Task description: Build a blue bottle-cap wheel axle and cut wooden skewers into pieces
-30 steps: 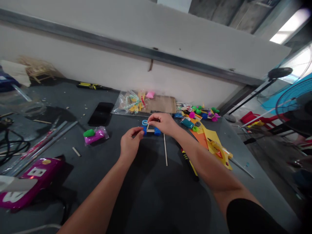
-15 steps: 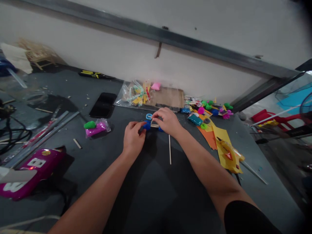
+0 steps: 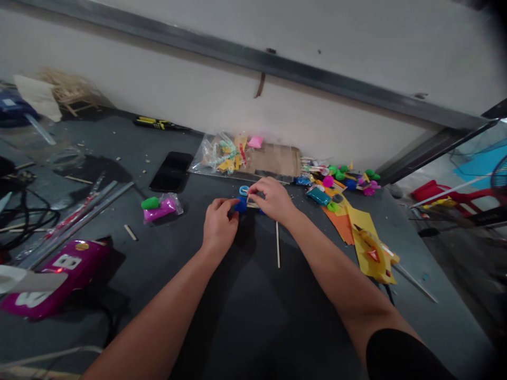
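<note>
In the head view, a small piece with blue clay (image 3: 240, 204) and pale sticks (image 3: 252, 205) lies between my hands at the middle of the dark table. My left hand (image 3: 220, 221) pinches the blue clay at its left end with thumb and forefinger. My right hand (image 3: 272, 198) is above the sticks, fingertips pinched together on a short thin stick beside the clay. A light blue ring (image 3: 244, 190) sits just behind the blue clay. One loose wooden stick (image 3: 278, 245) lies in front of my right hand.
A phone (image 3: 171, 171), a bagged purple clay pack (image 3: 161, 208) and a magenta power strip (image 3: 59, 277) are on the left. Behind is a plastic bag (image 3: 219, 153). Colourful clay pieces (image 3: 336, 173), yellow paper (image 3: 362, 221) and a yellow glue gun (image 3: 376, 256) lie right.
The whole view has shifted slightly, so things appear a little to the right and lower. Both hands keep nearly the same pose around the blue clay piece.
</note>
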Available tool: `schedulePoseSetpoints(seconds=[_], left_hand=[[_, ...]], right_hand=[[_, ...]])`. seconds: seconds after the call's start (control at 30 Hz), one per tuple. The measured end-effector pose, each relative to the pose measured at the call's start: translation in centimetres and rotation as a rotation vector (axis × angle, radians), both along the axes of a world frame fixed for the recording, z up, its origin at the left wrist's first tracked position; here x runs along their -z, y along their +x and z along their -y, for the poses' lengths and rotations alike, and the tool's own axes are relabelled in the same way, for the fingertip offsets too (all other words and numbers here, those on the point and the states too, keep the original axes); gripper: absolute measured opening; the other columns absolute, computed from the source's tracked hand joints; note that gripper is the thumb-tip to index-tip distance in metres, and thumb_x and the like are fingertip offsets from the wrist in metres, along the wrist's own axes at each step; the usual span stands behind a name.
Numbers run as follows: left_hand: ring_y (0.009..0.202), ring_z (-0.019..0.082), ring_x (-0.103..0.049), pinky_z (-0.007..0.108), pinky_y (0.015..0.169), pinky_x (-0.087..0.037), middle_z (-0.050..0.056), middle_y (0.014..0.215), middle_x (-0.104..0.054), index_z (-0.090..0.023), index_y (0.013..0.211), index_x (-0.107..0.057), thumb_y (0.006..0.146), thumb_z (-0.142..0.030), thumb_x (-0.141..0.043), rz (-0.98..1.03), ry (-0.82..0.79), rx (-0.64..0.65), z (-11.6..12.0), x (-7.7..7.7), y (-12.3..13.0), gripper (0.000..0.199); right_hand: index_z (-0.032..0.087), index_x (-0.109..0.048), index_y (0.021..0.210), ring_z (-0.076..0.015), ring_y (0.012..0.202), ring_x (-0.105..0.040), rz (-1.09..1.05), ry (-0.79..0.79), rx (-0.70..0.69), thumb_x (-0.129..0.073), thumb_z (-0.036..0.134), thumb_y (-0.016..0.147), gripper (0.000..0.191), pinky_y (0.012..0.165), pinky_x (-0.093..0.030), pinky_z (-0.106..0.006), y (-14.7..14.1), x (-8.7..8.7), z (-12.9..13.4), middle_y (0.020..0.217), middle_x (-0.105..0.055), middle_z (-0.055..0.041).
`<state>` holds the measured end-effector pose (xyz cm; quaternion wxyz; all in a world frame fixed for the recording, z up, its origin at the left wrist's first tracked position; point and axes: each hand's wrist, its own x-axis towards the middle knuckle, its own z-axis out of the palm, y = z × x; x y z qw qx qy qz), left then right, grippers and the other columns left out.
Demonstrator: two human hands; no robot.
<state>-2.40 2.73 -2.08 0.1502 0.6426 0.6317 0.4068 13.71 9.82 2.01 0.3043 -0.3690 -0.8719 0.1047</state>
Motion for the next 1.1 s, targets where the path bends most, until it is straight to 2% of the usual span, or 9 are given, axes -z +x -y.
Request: schedulePoseSetpoints(seconds=[0.17,0.37,0.57,0.63,0.73,0.8,0.87,0.97,1.1], left_hand=[[0.088,0.02,-0.055,0.036,0.082,-0.047,0.006,0.099,-0.058,-0.023,0.104,-0.064,0.076,-0.013,-0.054,-0.015,0.007,-0.004,0.1,-0.2,-0.1,0.031],[0.098,0.02,-0.057,0.035,0.084,-0.048,0.006,0.108,-0.063,-0.022,0.11,-0.06,0.086,-0.021,-0.046,0.084,0.145,0.098,1.2,-2.2,0.0,0.028],[0.063,0.012,-0.061,0.026,0.063,-0.051,0.001,0.081,-0.068,-0.022,0.098,-0.065,0.083,-0.029,-0.055,0.301,0.021,0.238,3.1,-4.2,0.7,0.02],[0.06,0.012,-0.061,0.025,0.061,-0.051,0.0,0.075,-0.067,-0.021,0.094,-0.067,0.081,-0.029,-0.057,0.393,-0.036,0.249,3.5,-4.6,0.9,0.018],[0.06,0.013,-0.062,0.026,0.06,-0.053,0.002,0.075,-0.067,-0.019,0.096,-0.066,0.081,-0.029,-0.055,0.605,-0.143,0.26,3.9,-5.1,1.2,0.022],[0.061,0.012,-0.061,0.026,0.059,-0.054,0.003,0.075,-0.066,-0.018,0.103,-0.065,0.081,-0.027,-0.053,0.696,-0.173,0.272,4.0,-5.3,1.4,0.026],[0.062,0.012,-0.06,0.026,0.058,-0.054,0.003,0.074,-0.064,-0.019,0.106,-0.063,0.081,-0.026,-0.052,0.73,-0.183,0.285,4.1,-5.3,1.6,0.028],[0.063,0.012,-0.059,0.025,0.057,-0.053,0.002,0.072,-0.061,-0.019,0.097,-0.065,0.081,-0.027,-0.051,0.723,-0.214,0.307,4.4,-5.3,2.0,0.023],[0.056,0.01,-0.056,0.024,0.056,-0.05,0.0,0.066,-0.058,-0.018,0.086,-0.064,0.083,-0.03,-0.051,0.642,-0.239,0.33,5.0,-5.4,2.6,0.018]], right_hand=[[0.018,-0.064,0.082,-0.0174,0.084,-0.052,0.003,-0.005,-0.011,-0.058,0.023,0.083,0.008,0.08,-0.037,-0.032,0.0,-0.4,0.2,0.083,-0.062,-0.0041],[0.018,-0.064,0.081,-0.0145,0.076,-0.052,-0.111,-0.091,0.029,-0.06,0.024,0.081,0.007,0.073,-0.04,-0.028,-0.2,-3.0,1.2,0.079,-0.061,-0.0016],[0.018,-0.064,0.082,-0.0125,0.075,-0.056,-0.079,-0.226,-0.072,-0.057,0.028,0.083,0.012,0.069,-0.042,-0.025,0.3,-6.0,4.3,0.082,-0.064,-0.001],[0.019,-0.063,0.094,-0.0153,0.082,-0.057,0.005,-0.2,0.055,-0.053,0.032,0.086,0.018,0.074,-0.043,-0.028,1.9,-6.3,5.9,0.09,-0.064,-0.0036],[0.017,-0.05,0.122,-0.0276,0.103,-0.053,0.271,-0.122,0.429,-0.056,0.046,0.081,0.05,0.088,-0.038,-0.042,5.6,-5.3,9.1,0.109,-0.059,-0.0134],[0.012,-0.043,0.13,-0.0377,0.114,-0.045,0.5,-0.191,0.63,-0.062,0.058,0.07,0.078,0.091,-0.034,-0.05,7.9,-3.8,11.6,0.121,-0.052,-0.0214],[0.01,-0.037,0.134,-0.0405,0.114,-0.044,0.647,-0.326,0.731,-0.063,0.063,0.065,0.09,0.09,-0.034,-0.051,9.6,-2.0,13.7,0.123,-0.049,-0.0233],[0.009,-0.036,0.134,-0.0385,0.114,-0.044,0.678,-0.428,0.809,-0.059,0.059,0.071,0.083,0.088,-0.037,-0.046,11.0,-0.1,15.6,0.12,-0.05,-0.0233],[0.006,-0.047,0.123,-0.0349,0.109,-0.048,0.549,-0.482,0.844,-0.059,0.039,0.072,0.062,0.086,-0.038,-0.042,11.9,0.0,15.4,0.11,-0.054,-0.0224]])
